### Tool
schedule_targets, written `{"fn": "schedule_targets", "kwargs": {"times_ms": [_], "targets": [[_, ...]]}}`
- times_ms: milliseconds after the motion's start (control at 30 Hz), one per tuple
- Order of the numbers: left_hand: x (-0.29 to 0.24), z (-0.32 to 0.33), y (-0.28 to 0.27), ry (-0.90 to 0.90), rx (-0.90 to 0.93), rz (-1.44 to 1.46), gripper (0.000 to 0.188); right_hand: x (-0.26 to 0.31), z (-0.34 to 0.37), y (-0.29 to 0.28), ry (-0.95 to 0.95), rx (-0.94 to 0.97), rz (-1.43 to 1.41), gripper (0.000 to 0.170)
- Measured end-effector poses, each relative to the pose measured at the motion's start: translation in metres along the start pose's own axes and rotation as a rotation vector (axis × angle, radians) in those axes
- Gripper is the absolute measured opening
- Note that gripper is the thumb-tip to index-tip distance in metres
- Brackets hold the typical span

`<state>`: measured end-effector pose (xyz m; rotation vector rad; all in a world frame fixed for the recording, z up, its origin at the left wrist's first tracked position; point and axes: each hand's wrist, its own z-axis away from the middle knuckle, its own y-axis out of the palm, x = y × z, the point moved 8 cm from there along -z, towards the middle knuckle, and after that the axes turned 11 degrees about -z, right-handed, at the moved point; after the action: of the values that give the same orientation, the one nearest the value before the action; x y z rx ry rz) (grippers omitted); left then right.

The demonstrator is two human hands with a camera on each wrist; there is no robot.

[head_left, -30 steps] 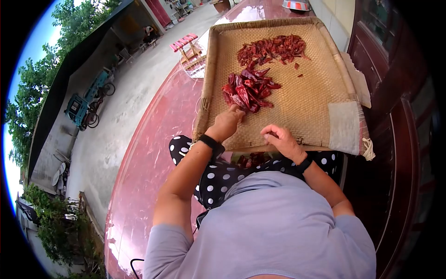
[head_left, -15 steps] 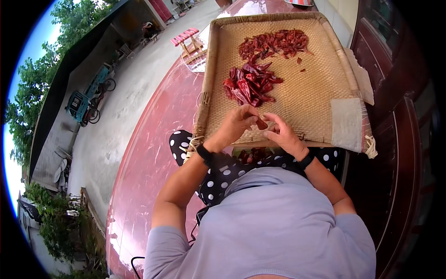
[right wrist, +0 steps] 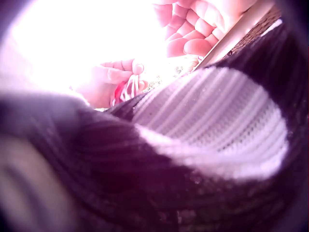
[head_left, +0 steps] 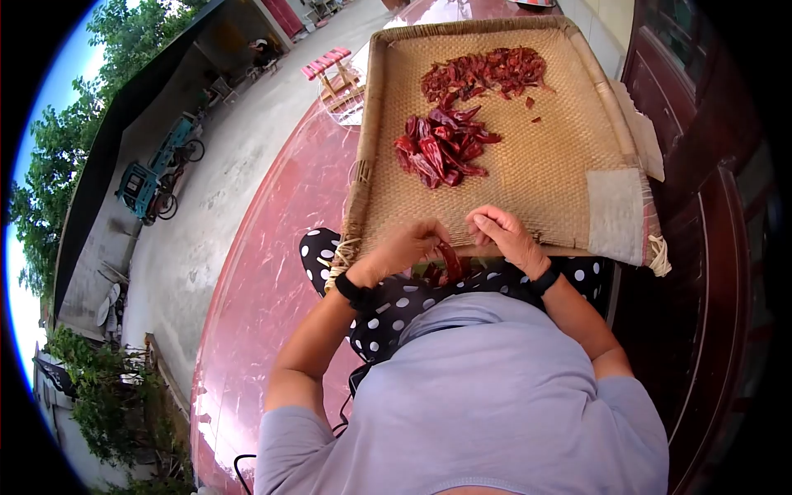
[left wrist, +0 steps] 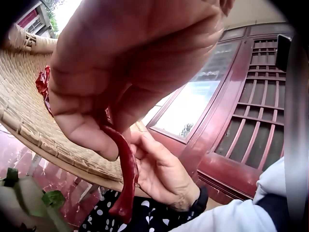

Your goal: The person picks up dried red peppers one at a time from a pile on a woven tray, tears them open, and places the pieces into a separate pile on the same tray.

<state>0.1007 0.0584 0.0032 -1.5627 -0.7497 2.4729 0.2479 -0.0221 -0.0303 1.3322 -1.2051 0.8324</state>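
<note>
Pinched between the thumb and fingers of my left hand (head_left: 412, 246) (left wrist: 120, 58) is a long red chili pepper (head_left: 451, 262) (left wrist: 126, 176), hanging down past the near edge of the woven tray (head_left: 536, 181). My right hand (head_left: 509, 238) (left wrist: 161, 171) is just to its right, fingers loosely curled, with nothing visible in them; the right wrist view shows its curled fingers (right wrist: 195, 24). A pile of whole dried chilies (head_left: 441, 148) lies on the tray's left part, and smaller red pieces (head_left: 487, 73) are spread beyond it.
Below the tray's near edge, dark red pieces (head_left: 429, 271) show between the polka-dot-covered legs (head_left: 396, 309). A grey cloth patch (head_left: 615, 214) is at the tray's right corner. A small striped stool (head_left: 330, 74) stands at the left, and dark red doors (head_left: 701, 198) at the right.
My left hand has come back from the chili pile toward my lap with a chili, which now hangs lower and apart from my right hand. My right hand has moved little.
</note>
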Motion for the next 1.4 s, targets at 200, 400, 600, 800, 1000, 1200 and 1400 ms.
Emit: {"fn": "schedule_targets", "kwargs": {"times_ms": [200, 400, 600, 800, 1000, 1200, 1400], "targets": [[-0.012, 0.007, 0.012, 0.227, -0.043, -0.372, 0.016, 0.001, 0.0, 0.002, -0.026, 0.005, 0.054, 0.021], [-0.019, -0.026, -0.043, 0.333, -0.357, -0.574, 0.028, 0.001, 0.0, 0.004, -0.016, 0.008, 0.081, 0.02], [0.012, -0.084, -0.086, 0.076, -0.577, -0.858, 0.04, -0.001, -0.001, 0.003, -0.045, 0.016, 0.09, 0.019], [0.008, -0.083, -0.087, 0.012, -0.59, -0.893, 0.033, 0.001, 0.002, 0.003, -0.034, 0.007, 0.131, 0.019], [0.001, -0.059, -0.092, 0.16, -0.595, -0.561, 0.022, 0.001, -0.001, 0.001, -0.044, -0.032, 0.064, 0.021], [-0.029, -0.016, -0.012, 0.027, -0.037, 0.263, 0.032, 0.015, 0.002, 0.007, -0.114, -0.098, 0.159, 0.035], [-0.004, -0.028, -0.004, -0.044, -0.065, 0.403, 0.034, -0.003, 0.0, 0.003, -0.003, 0.014, 0.137, 0.029]]}}
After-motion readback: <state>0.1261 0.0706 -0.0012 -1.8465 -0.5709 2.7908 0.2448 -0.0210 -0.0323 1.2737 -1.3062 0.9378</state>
